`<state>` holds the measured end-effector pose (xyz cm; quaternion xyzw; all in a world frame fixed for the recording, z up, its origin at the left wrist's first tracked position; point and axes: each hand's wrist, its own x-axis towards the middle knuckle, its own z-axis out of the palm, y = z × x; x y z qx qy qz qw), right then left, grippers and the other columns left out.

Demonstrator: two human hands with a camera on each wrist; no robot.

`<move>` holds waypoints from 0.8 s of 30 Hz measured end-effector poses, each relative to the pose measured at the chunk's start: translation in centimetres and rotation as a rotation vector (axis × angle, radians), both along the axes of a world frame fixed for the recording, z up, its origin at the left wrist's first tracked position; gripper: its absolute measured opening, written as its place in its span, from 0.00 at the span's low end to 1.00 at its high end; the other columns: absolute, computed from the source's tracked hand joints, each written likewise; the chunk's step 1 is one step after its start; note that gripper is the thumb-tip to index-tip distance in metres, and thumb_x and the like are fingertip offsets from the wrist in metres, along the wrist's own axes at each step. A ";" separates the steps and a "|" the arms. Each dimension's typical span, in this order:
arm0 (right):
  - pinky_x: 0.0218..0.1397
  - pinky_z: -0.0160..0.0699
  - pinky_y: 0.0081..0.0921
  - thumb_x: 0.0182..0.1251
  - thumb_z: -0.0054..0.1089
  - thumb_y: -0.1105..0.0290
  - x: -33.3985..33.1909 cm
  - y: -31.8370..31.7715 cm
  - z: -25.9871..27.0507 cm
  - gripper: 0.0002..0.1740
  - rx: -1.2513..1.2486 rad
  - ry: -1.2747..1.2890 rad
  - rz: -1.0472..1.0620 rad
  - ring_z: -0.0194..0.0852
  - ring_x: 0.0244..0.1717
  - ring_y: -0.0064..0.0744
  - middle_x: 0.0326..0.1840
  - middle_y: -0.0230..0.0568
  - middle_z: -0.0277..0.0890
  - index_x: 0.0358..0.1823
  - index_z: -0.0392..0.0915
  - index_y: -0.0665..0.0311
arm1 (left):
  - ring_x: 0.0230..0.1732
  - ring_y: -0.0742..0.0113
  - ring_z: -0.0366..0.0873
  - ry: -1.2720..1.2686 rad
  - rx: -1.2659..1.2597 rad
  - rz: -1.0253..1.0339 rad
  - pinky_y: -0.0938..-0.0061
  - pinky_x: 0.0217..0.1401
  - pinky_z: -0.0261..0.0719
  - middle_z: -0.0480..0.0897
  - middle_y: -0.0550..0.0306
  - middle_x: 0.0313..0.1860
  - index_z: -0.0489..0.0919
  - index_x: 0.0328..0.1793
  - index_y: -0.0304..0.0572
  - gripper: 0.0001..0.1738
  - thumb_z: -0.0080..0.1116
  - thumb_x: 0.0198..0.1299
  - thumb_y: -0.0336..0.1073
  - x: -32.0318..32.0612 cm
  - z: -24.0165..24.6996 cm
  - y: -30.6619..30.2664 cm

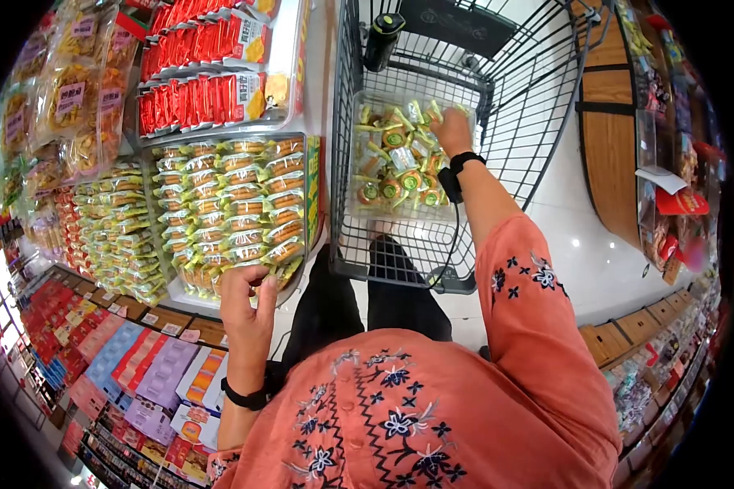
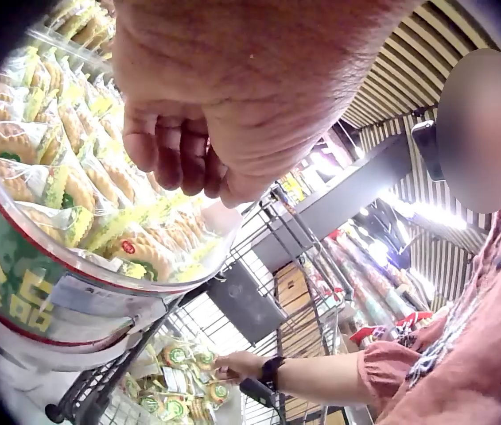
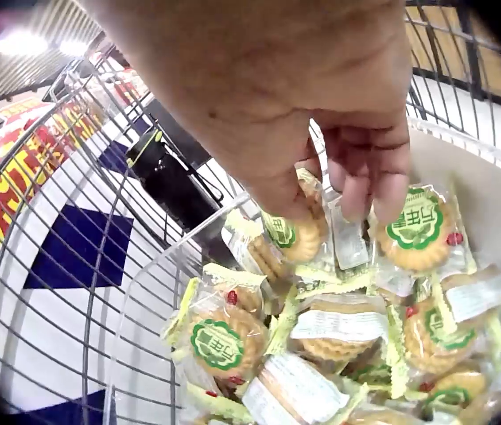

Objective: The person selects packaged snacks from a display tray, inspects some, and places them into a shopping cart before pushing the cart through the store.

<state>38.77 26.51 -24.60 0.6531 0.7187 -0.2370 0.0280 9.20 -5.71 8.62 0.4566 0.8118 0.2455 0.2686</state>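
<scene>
My left hand (image 1: 247, 295) is at the front rim of a round display bin (image 1: 311, 187) filled with wrapped biscuit packets (image 1: 236, 204). Its fingers (image 2: 172, 158) are curled just above the packets (image 2: 73, 186); no packet shows inside them. My right hand (image 1: 453, 130) reaches into a shopping cart (image 1: 400, 244) and hangs over a clear tub (image 1: 359, 155) of green-labelled biscuit packets (image 1: 395, 163). In the right wrist view its fingers (image 3: 370, 181) dangle loosely above the packets (image 3: 419, 230), with one packet (image 3: 287, 237) right under the thumb.
A black bottle (image 1: 381, 39) lies in the cart's far end. Red packets (image 1: 204, 94) fill the bins beyond, and bagged snacks (image 1: 65, 98) hang to the left. Boxed goods (image 1: 151, 367) line the low shelf. A wooden display (image 1: 612, 147) stands right of the cart.
</scene>
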 end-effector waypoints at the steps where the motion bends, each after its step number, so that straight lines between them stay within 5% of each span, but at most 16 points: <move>1: 0.55 0.80 0.43 0.60 0.72 0.58 0.2 -0.2 -1.0 0.22 0.059 0.122 -0.092 0.82 0.52 0.56 0.47 0.58 0.84 0.47 0.81 0.68 | 0.40 0.60 0.75 -0.002 0.015 -0.013 0.69 0.43 0.73 0.78 0.54 0.39 0.80 0.47 0.37 0.07 0.65 0.64 0.25 0.0 0.0 0.0; 4: 0.49 0.80 0.41 0.59 0.71 0.60 0.1 -0.9 2.8 0.21 -0.093 0.289 -0.292 0.83 0.46 0.51 0.43 0.56 0.84 0.44 0.81 0.70 | 0.41 0.60 0.77 -0.032 -0.002 -0.021 0.69 0.44 0.74 0.78 0.53 0.39 0.80 0.46 0.36 0.07 0.64 0.64 0.25 -0.3 0.2 -0.2; 5: 0.45 0.78 0.40 0.59 0.69 0.62 -0.1 -1.0 3.4 0.19 -0.071 0.554 -0.297 0.82 0.40 0.44 0.37 0.51 0.82 0.42 0.79 0.72 | 0.42 0.59 0.78 -0.043 -0.005 -0.032 0.69 0.45 0.75 0.79 0.52 0.39 0.80 0.46 0.36 0.06 0.64 0.64 0.25 -0.6 0.0 -0.4; 6: 0.31 0.78 0.25 0.64 0.65 0.67 0.3 -1.3 4.4 0.14 -0.201 0.695 -0.365 0.76 0.28 0.23 0.34 0.36 0.79 0.46 0.80 0.68 | 0.42 0.59 0.78 -0.056 0.025 -0.043 0.69 0.45 0.75 0.79 0.52 0.40 0.80 0.46 0.36 0.06 0.64 0.65 0.25 -0.9 -0.1 -0.5; 8: 0.38 0.83 0.21 0.67 0.63 0.66 0.4 -3.3 9.5 0.14 -0.415 0.968 -0.626 0.76 0.32 0.21 0.38 0.34 0.80 0.49 0.79 0.66 | 0.42 0.58 0.78 -0.087 0.081 -0.064 0.68 0.46 0.76 0.79 0.52 0.40 0.80 0.45 0.36 0.05 0.64 0.65 0.25 -1.4 -0.3 -0.5; 13: 0.48 0.88 0.32 0.72 0.56 0.66 -0.8 -8.4 20.4 0.18 -0.443 1.142 -0.643 0.81 0.44 0.27 0.48 0.38 0.78 0.59 0.72 0.64 | 0.43 0.55 0.80 -0.081 0.220 -0.147 0.66 0.46 0.78 0.81 0.49 0.41 0.81 0.46 0.34 0.06 0.64 0.66 0.27 -3.7 -0.3 0.0; 15: 0.52 0.90 0.42 0.74 0.51 0.67 -2.3 -11.1 24.2 0.22 -0.482 1.303 -0.626 0.82 0.50 0.32 0.53 0.40 0.76 0.66 0.66 0.66 | 0.39 0.69 0.77 -0.012 0.226 -0.181 0.75 0.41 0.75 0.81 0.57 0.42 0.82 0.49 0.36 0.07 0.64 0.69 0.30 -5.3 -1.2 -0.5; 18: 0.56 0.91 0.49 0.78 0.48 0.65 -3.6 -14.5 27.7 0.25 -0.587 1.475 -0.514 0.82 0.55 0.40 0.61 0.47 0.75 0.72 0.61 0.65 | 0.38 0.69 0.77 -0.086 0.286 -0.207 0.75 0.40 0.75 0.81 0.57 0.41 0.82 0.50 0.36 0.08 0.64 0.69 0.31 -7.1 -0.5 -0.5; 24: 0.35 0.88 0.25 0.77 0.51 0.65 -10.0 -19.2 33.7 0.28 -0.586 1.314 -0.275 0.85 0.42 0.34 0.59 0.48 0.77 0.74 0.61 0.67 | 0.39 0.68 0.79 -0.110 0.298 -0.229 0.74 0.43 0.78 0.81 0.56 0.41 0.81 0.52 0.35 0.09 0.64 0.69 0.31 -9.6 -0.4 -2.4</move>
